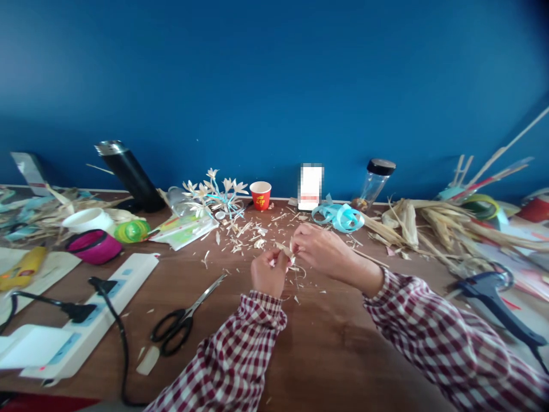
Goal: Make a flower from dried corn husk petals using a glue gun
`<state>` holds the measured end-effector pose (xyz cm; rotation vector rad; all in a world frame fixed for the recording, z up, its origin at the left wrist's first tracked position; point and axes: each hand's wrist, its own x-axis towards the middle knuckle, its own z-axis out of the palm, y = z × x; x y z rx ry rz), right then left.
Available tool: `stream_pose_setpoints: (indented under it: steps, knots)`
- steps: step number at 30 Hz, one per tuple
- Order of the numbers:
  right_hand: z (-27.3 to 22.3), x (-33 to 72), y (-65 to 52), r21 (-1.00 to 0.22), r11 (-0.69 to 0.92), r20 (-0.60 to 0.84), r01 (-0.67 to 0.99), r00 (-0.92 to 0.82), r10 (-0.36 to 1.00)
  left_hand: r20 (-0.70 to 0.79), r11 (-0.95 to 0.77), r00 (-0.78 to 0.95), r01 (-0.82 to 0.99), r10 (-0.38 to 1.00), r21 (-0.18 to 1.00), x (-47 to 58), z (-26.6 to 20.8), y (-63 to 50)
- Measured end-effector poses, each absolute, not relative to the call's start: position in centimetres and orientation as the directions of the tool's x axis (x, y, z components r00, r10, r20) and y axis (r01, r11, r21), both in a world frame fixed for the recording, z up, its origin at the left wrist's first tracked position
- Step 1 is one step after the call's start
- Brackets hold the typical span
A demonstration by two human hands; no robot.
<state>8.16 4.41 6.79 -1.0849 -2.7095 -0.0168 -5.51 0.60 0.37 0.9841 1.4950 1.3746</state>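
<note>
My left hand (268, 273) is closed, its fingertips pinching a small pale piece of corn husk (283, 249). My right hand (321, 250) meets it from the right, fingers pressed together at the same piece. Exactly where the right fingertips grip is partly hidden. A thin pale strand (302, 270) curls below the fingers. Husk scraps (258, 244) are strewn over the table just beyond both hands. Scissors (198, 301) with black handles lie to the left of my left hand, blades pointing away from me.
A white power strip (128, 280) with black cords lies left; a glue gun (484, 286) lies right. Along the blue wall stand husk flowers (214, 191), a red paper cup (261, 200), a phone-like screen (310, 186), blue ribbon (343, 217), a jar (374, 186) and dried husks (405, 223).
</note>
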Motion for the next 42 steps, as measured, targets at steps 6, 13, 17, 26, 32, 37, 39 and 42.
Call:
stream_pose_setpoints:
  steps: [6, 13, 17, 26, 32, 37, 39, 42]
  knots:
    - [6.5, 8.2, 4.5, -0.096, 0.713, 0.193, 0.695, -0.690, 0.698, -0.073, 0.076, -0.321, -0.001, 0.944, 0.997, -5.5, 0.5, 0.6]
    - [6.7, 8.2, 4.5, -0.095, 0.711, 0.199, 0.697, -0.686, 0.700, -0.030, 0.034, -0.300, 0.010, 0.953, 0.999, -5.5, 0.1, 0.5]
    - [6.8, 8.2, 4.6, -0.077, 0.714, 0.176, 0.696, -0.695, 0.697, -0.017, 0.025, -0.293, 0.023, 0.956, 0.999, -5.5, 0.1, 0.4]
    - [7.1, 8.3, 4.4, -0.135, 0.694, 0.186, 0.707, -0.670, 0.719, -0.086, 0.035, -0.279, -0.182, 0.956, 0.983, -5.1, 1.1, 0.1]
    - [7.2, 8.5, 4.5, -0.131, 0.695, 0.187, 0.707, -0.671, 0.718, -0.118, 0.042, -0.262, -0.279, 0.958, 0.959, -5.3, 0.9, 0.1]
    - [7.0, 8.3, 4.7, -0.129, 0.687, 0.226, 0.715, -0.653, 0.723, -0.060, 0.013, -0.258, -0.180, 0.964, 0.984, -5.1, 0.6, 0.4]
    - [6.9, 8.2, 4.7, -0.131, 0.684, 0.231, 0.717, -0.649, 0.725, -0.044, -0.003, -0.245, -0.189, 0.968, 0.982, -5.1, 0.4, 0.6]
    - [6.8, 8.1, 4.7, -0.130, 0.683, 0.226, 0.719, -0.649, 0.726, -0.032, -0.017, -0.248, -0.190, 0.968, 0.982, -5.0, 0.1, 0.7]
